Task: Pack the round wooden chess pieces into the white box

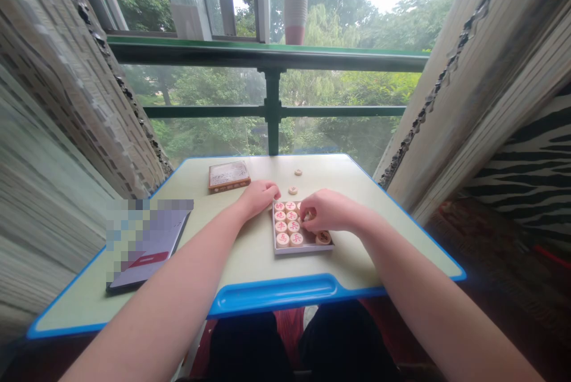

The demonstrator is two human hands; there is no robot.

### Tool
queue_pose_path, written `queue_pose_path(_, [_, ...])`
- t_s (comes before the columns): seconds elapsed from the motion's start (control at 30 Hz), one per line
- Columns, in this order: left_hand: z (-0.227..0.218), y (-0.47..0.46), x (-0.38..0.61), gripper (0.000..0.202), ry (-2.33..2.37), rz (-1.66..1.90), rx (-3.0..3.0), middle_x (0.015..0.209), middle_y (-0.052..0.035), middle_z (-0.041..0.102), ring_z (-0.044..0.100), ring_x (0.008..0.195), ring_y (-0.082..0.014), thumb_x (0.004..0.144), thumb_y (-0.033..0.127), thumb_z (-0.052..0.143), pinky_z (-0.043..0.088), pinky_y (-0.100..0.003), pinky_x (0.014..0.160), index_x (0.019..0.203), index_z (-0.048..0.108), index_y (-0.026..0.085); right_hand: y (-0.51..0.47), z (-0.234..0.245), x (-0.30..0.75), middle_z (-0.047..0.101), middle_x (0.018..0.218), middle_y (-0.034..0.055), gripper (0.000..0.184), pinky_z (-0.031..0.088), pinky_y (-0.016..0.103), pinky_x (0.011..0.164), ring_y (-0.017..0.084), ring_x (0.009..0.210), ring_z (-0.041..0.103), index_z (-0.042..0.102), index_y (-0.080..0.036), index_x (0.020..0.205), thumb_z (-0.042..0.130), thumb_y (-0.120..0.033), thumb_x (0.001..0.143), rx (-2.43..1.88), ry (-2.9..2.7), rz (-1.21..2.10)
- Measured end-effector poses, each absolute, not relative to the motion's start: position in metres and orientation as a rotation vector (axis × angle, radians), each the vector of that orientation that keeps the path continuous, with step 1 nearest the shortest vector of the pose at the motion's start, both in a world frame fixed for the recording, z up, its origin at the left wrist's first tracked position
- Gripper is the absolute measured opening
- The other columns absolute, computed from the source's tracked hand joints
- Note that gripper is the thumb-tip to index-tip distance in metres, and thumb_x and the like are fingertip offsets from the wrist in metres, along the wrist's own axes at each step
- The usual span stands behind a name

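A shallow open box (pixel 303 249) on the table holds round Chinese chess pieces, most with red characters, packed in columns on its left side. One piece with a dark character (pixel 323 237) lies at the near right corner. My right hand (pixel 330 210) is over the box, thumb and fingers pinched on a pale Chinese chess piece (pixel 307 216), partly hidden by the fingers. My left hand (pixel 259 196) rests at the box's far left corner with its fingers curled in; what they hold, if anything, is hidden. Two loose pieces, a nearer one (pixel 292 190) and a farther one (pixel 298 172), lie beyond the box.
The box's patterned lid (pixel 229 175) lies at the far left of the table (pixel 250 263). A purple-grey flat item (pixel 151 251), partly blurred out, lies left of my left forearm. A blue tray groove (pixel 276 294) runs along the near edge. Green railing (pixel 272 111) and curtains surround the table.
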State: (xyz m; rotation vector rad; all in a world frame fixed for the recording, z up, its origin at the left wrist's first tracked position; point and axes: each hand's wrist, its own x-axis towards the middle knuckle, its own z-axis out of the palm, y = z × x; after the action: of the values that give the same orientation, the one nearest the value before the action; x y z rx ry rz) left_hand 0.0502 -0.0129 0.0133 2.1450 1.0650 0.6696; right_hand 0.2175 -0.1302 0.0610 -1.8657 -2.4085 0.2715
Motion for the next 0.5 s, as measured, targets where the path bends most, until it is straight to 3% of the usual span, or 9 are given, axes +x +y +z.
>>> queue_pose_path(0.23, [0.0105, -0.0091, 0.0494, 0.026, 1.032, 0.694, 2.076, 0.062, -0.0015, 0.062, 0.054, 0.056, -0.0141, 0.066, 0.027, 0.037, 0.042, -0.026, 0.059, 0.059, 0.061, 0.016, -0.1272, 0.0583, 0.2202, 0.063, 0.066, 0.001, 0.018, 0.027, 0.022, 0.049, 0.011, 0.056, 0.048, 0.069, -0.022, 0.073, 0.058, -0.035, 0.066, -1.842, -2.39, 0.23])
queue_pose_path(0.5, [0.0108, -0.0122, 0.0498, 0.026, 1.046, 0.702, 2.071, 0.061, -0.0011, 0.061, 0.055, 0.057, -0.0149, 0.067, 0.027, 0.037, 0.042, -0.027, 0.061, 0.059, 0.06, 0.017, -0.1266, 0.0575, 0.2215, 0.061, 0.063, -0.0008, 0.018, 0.028, 0.021, 0.05, 0.01, 0.054, 0.046, 0.07, -0.023, 0.079, 0.06, -0.029, 0.065, -1.811, -2.399, 0.309])
